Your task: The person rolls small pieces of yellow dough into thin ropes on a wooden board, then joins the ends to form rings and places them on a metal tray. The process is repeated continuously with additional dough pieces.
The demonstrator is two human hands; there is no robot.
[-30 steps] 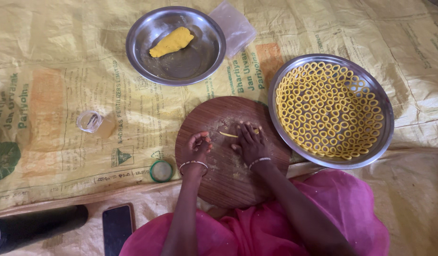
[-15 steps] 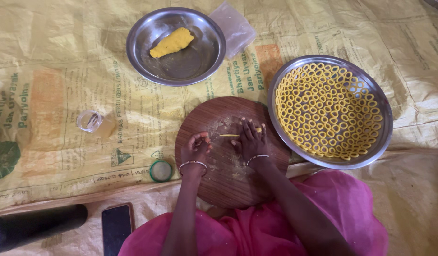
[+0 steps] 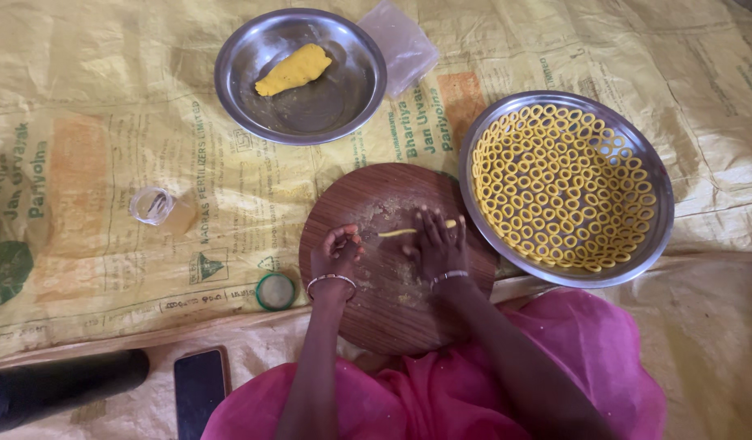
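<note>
Dough strip [image 3: 399, 232] now longer, under right hand's fingers [image 3: 438, 231]

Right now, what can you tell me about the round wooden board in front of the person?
The round wooden board is dark brown with a visible grain and lies flat on the yellow printed sheet, beside the big steel plate of dough rings. Pale crumbs and smears dust its middle. A thin yellow dough strand lies on it under the right hand, which presses flat. The left hand rests curled on its left part. Its near edge is hidden by pink cloth.
</note>
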